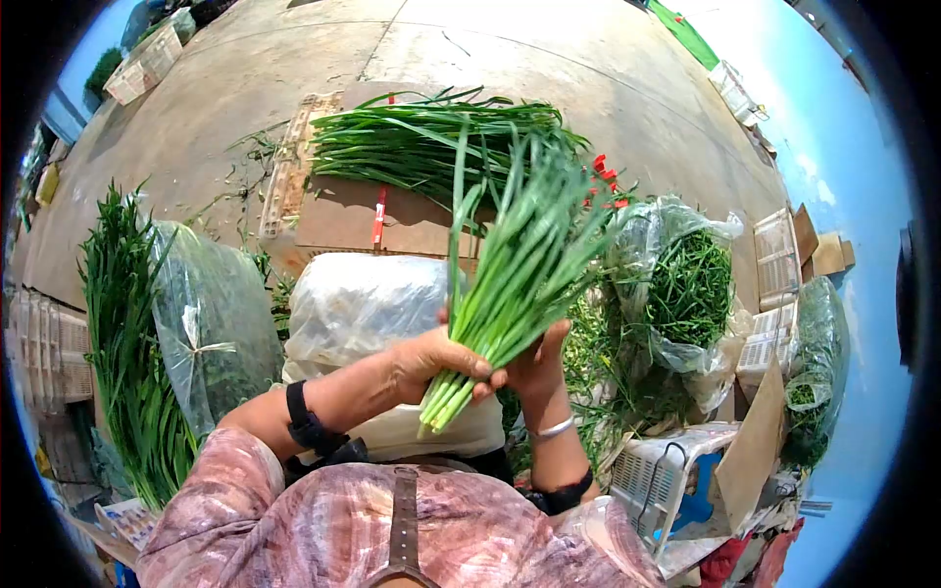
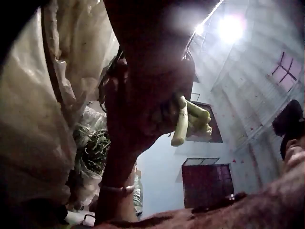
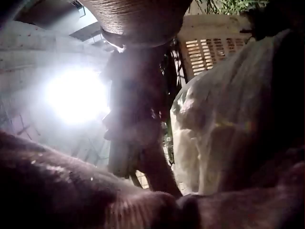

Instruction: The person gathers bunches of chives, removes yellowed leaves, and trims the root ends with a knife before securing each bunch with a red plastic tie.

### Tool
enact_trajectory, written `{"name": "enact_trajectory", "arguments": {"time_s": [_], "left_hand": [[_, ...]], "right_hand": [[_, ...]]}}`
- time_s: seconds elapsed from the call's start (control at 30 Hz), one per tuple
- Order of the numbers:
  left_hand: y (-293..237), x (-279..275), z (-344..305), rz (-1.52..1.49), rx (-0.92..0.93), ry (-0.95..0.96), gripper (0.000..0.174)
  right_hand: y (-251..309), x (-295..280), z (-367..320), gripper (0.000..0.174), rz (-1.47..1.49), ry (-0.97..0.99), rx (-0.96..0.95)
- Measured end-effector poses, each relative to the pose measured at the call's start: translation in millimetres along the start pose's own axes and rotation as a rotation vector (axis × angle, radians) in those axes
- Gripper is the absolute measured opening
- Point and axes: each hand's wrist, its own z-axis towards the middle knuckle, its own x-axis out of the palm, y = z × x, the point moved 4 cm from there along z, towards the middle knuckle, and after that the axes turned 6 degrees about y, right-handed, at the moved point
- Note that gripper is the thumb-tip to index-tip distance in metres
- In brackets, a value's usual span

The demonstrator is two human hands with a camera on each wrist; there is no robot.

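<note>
In the head view my left hand (image 1: 441,363) grips a bunch of long-leaved green stalks (image 1: 510,284) near the base, thumb across the front. Pale cut ends poke out below the fist, and the leaves fan up to the right. The stalk ends (image 2: 181,124) also show in the left wrist view. Close behind the bunch, on its right side, is my right hand (image 1: 544,367), thumb raised, its fingers mostly hidden by stalks. A bangle (image 1: 552,428) circles that wrist. The right wrist view is dark and glary.
More long greens (image 1: 421,147) lie ahead on cardboard (image 1: 338,220). A plastic-wrapped bundle (image 1: 368,299) stands before me. Tall greens (image 1: 127,323) and a tied plastic bag (image 1: 211,314) are left. An open bag of greens (image 1: 691,289) and a white crate (image 1: 652,480) stand right.
</note>
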Motion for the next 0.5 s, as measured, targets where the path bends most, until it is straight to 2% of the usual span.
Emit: {"name": "enact_trajectory", "arguments": {"time_s": [0.03, 0.07, 0.17, 0.2, 0.23, 0.3, 0.33, 0.37, 0.4, 0.43, 0.47, 0.5], "left_hand": [[5, 3, -3, 0.021, -0.064, 0.006, 0.037], [8, 2, -3, 0.020, -0.063, 0.010, 0.038], [7, -8, -7, 0.028, -0.087, 0.020, 0.040], [4, -9, -8, 0.041, -0.120, 0.039, 0.041], [-1, -8, -8, 0.040, -0.113, 0.036, 0.041], [-20, 4, -7, 0.218, -0.028, 0.058, 0.033], [-36, 3, -7, 0.369, -0.085, 0.066, 0.039], [-60, -13, -6, 0.789, -0.085, 0.057, 0.049], [-85, -5, -8, 0.886, -0.008, 0.078, 0.059], [-117, 2, -8, 1.102, 0.254, 0.045, 0.067], [-143, 19, -10, 1.028, 0.411, 0.043, 0.073], [-172, 16, -7, 1.113, 0.471, 0.018, 0.082]], "right_hand": [[2, 8, 12, 0.102, 0.140, 0.063, 0.003], [4, 16, 18, 0.103, 0.150, 0.017, -0.009], [5, 18, 29, 0.088, 0.143, -0.026, -0.028], [7, 19, 32, 0.088, 0.148, -0.024, -0.019], [14, 22, 38, 0.083, 0.059, -0.029, -0.023], [28, 29, 54, 0.079, -0.035, -0.024, -0.021], [37, 32, 64, 0.075, -0.099, -0.003, -0.056], [46, 38, 74, 0.073, -0.159, 0.018, -0.090], [61, 50, 85, 0.071, -0.239, 0.010, -0.091], [75, 53, 102, 0.067, -0.402, -0.047, -0.261], [83, 52, 120, 0.062, -0.463, 0.022, -0.300], [90, 50, 137, 0.058, -0.523, 0.092, -0.341]]}}
